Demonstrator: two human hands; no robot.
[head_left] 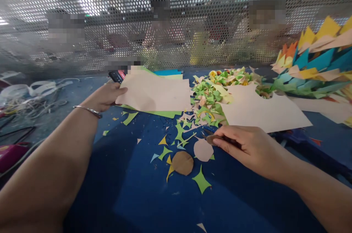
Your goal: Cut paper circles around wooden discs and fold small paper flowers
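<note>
My left hand grips the left edge of a pale pink paper sheet, which lies over green and blue sheets. In my right hand is a pair of dark scissors, their tips pointing left; the handles are mostly hidden by my fingers. A small brown piece shows at my right fingertips, too covered to make out fully. Just below lie a pale pink paper circle and a brown cardboard circle.
Green and yellow paper scraps are heaped mid-table, with offcuts scattered nearer. A cut pale sheet lies right of them. Folded colourful paper points stack at far right. White string tangles at left. A perforated metal screen rises behind.
</note>
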